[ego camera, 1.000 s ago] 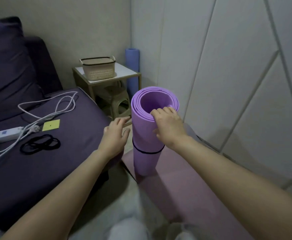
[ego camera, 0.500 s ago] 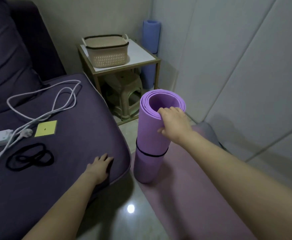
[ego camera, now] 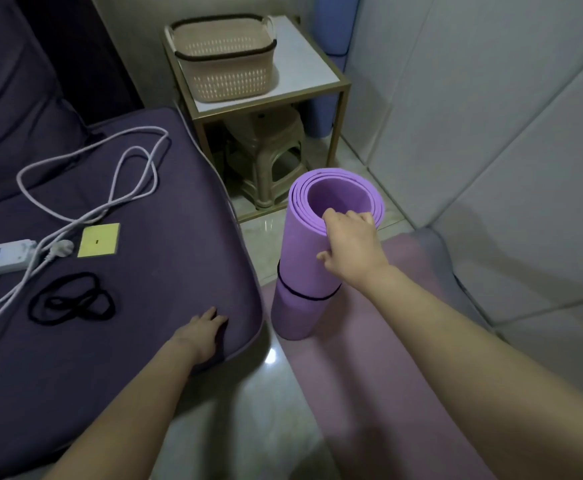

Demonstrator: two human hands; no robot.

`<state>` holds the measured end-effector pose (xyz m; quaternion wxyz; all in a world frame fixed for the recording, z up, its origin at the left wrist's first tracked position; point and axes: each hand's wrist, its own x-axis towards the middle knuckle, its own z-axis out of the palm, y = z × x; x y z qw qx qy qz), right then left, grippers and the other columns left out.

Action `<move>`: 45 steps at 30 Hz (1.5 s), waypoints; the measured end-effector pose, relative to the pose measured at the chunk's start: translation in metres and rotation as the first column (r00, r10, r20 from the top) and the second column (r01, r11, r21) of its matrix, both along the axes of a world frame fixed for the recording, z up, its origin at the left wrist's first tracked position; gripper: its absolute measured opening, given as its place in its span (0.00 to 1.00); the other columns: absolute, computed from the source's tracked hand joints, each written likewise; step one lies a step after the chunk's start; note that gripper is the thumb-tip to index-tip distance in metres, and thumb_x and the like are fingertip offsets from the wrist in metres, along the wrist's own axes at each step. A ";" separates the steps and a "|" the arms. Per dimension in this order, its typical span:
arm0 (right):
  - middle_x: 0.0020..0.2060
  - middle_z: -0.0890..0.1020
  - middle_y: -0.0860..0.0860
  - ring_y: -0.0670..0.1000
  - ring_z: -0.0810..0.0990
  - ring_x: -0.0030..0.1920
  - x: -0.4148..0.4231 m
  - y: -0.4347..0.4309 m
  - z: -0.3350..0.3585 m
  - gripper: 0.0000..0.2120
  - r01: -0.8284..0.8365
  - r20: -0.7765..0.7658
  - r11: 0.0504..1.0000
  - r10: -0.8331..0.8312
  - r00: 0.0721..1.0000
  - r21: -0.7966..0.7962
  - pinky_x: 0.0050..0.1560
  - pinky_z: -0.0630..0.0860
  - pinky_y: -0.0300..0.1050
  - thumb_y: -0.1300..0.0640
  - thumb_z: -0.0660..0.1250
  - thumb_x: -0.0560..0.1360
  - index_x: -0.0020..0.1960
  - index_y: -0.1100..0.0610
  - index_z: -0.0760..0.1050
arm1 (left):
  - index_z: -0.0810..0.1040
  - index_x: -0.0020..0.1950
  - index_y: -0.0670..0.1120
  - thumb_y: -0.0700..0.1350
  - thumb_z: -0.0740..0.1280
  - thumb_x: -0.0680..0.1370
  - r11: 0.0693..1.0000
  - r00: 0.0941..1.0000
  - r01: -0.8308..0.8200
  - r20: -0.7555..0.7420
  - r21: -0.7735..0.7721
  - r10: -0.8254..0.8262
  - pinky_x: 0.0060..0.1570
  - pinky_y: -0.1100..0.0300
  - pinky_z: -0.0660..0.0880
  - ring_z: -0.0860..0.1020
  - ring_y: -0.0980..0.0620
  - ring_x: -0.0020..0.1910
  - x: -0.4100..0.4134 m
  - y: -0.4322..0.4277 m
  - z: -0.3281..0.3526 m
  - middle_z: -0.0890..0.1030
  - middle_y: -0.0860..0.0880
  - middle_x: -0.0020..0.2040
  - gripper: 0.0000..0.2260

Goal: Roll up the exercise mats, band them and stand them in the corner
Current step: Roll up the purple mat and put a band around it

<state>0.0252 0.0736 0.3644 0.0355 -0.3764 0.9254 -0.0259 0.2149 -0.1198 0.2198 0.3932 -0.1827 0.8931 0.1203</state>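
One-handed: clamped right hand on banded purple foam mat roll at rim, left hand flat, unclenched; likely needed lift toward 12 o'clock corner.

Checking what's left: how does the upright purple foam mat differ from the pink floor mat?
The purple rolled foam mat stands upright; the pink foam mat lies flat, unrolled. A thin black band circles the purple mat; the pink mat has none. The right hand grips the purple mat's top rim; neither hand touches the pink mat.
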 end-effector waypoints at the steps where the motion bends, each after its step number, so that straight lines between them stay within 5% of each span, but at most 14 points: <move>1: 0.39 0.70 0.48 0.53 0.73 0.47 -0.004 -0.003 0.000 0.18 0.004 0.006 1.000 -0.004 1.000 -0.005 0.58 0.63 0.47 0.53 0.71 0.71 0.46 0.54 0.60 | 0.52 0.77 0.51 0.39 0.55 0.80 1.000 1.000 -0.006 0.019 0.009 0.006 0.69 0.50 0.63 0.56 0.42 0.74 -0.004 0.001 0.002 0.47 0.46 0.78 0.27; 8: 0.38 0.69 0.48 0.51 0.65 0.42 -0.038 -0.035 0.001 0.18 0.061 0.031 0.998 -0.061 0.998 0.005 0.57 0.63 0.46 0.53 0.71 0.71 0.45 0.55 0.61 | 0.55 0.77 0.49 0.41 0.56 0.81 0.998 0.999 0.031 0.028 0.054 -0.033 0.67 0.49 0.65 0.63 0.43 0.69 -0.042 -0.016 0.006 0.59 0.43 0.71 0.25; 23: 0.46 0.79 0.57 0.59 0.75 0.51 -0.134 -0.074 0.008 0.19 0.350 0.078 0.931 -0.359 0.930 0.106 0.58 0.64 0.49 0.53 0.73 0.69 0.46 0.57 0.63 | 0.51 0.78 0.49 0.33 0.58 0.77 0.981 0.981 0.193 -0.028 -0.016 -0.194 0.72 0.44 0.54 0.46 0.42 0.76 -0.143 -0.115 0.012 0.44 0.44 0.78 0.32; 35: 0.54 0.78 0.55 0.58 0.73 0.55 -0.162 -0.100 0.029 0.21 0.182 0.111 0.959 -0.210 0.971 0.218 0.58 0.63 0.48 0.49 0.71 0.71 0.56 0.57 0.68 | 0.58 0.76 0.51 0.37 0.56 0.80 0.922 0.922 0.387 0.026 0.026 -0.387 0.73 0.47 0.55 0.49 0.44 0.76 -0.190 -0.150 0.012 0.48 0.46 0.78 0.25; 40: 0.46 0.78 0.53 0.58 0.73 0.51 -0.188 -0.098 0.055 0.22 0.291 0.033 0.951 -0.295 0.955 0.104 0.49 0.60 0.48 0.47 0.72 0.70 0.46 0.55 0.61 | 0.58 0.76 0.48 0.39 0.56 0.80 0.896 0.888 0.445 0.123 0.013 -0.443 0.70 0.49 0.59 0.54 0.43 0.74 -0.229 -0.160 0.023 0.52 0.44 0.77 0.24; 45: 0.43 0.74 0.52 0.56 0.71 0.47 -0.234 -0.094 0.060 0.22 0.422 -0.008 0.905 -0.422 0.907 0.057 0.49 0.62 0.49 0.49 0.72 0.71 0.45 0.55 0.59 | 0.57 0.76 0.49 0.43 0.59 0.79 0.882 0.889 0.444 -0.043 -0.159 -0.455 0.70 0.47 0.58 0.56 0.43 0.73 -0.320 -0.162 0.059 0.56 0.44 0.75 0.25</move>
